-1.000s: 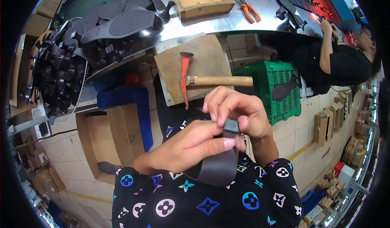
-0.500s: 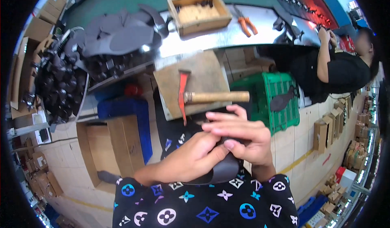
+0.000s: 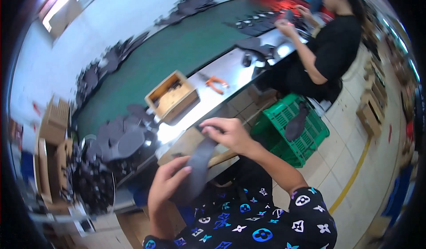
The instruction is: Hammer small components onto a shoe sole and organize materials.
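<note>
A dark grey insole (image 3: 198, 169), slightly blurred, is held tilted above the wooden board (image 3: 174, 148). My left hand (image 3: 167, 180) grips its lower left edge, thumb lying along the near face. At its upper end, my right hand (image 3: 230, 136) has its fingers curled and closed on the tip. Behind the insole lies a hammer, its wooden handle (image 3: 223, 157) partly showing beneath my right wrist; most of its head is hidden. Beyond the board, on the metal bench edge, are a wooden box (image 3: 179, 108) with small dark pieces and orange-handled pliers (image 3: 216, 84).
Dark cut pieces (image 3: 120, 138) are piled on the left of the bench, above a heap of black parts (image 3: 93, 187). A green crate (image 3: 276, 120) with one insole on it stands at right. A co-worker in black (image 3: 337, 49) handles a piece near a red glow. Green belt (image 3: 164, 58) runs behind.
My view has swung toward the right and up. My hands, earlier pressed together over a dark piece near my lap, have moved apart and now hold the insole up over the board.
</note>
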Tool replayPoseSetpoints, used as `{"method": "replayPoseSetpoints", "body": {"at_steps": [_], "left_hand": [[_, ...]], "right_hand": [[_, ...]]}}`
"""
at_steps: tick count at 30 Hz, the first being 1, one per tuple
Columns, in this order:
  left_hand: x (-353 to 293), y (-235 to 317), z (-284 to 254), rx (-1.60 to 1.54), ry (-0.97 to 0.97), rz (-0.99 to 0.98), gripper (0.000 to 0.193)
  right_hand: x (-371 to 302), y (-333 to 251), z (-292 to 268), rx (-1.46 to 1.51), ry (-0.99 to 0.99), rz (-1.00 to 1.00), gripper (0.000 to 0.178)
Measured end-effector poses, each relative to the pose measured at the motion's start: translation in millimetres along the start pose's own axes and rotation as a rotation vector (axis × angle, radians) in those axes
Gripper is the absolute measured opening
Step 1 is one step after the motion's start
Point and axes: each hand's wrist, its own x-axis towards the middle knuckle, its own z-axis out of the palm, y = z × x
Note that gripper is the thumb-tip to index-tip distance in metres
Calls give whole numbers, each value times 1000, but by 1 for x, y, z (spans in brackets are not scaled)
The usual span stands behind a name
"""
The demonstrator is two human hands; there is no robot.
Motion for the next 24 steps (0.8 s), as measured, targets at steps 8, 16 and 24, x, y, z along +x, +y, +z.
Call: {"method": "replayPoseSetpoints", "body": {"at_steps": [8,16,24], "left_hand": [[38,19,-83,156,327,37,37],[19,-20,-191,1705,988,-674,33],[25,4,-125,1533,1056,-99,77]], "right_hand": [[91,79,-26,-50,65,-421,24],[152,210,-277,-941,612,452,28],[177,36,-78,523,392,-7,16]]}}
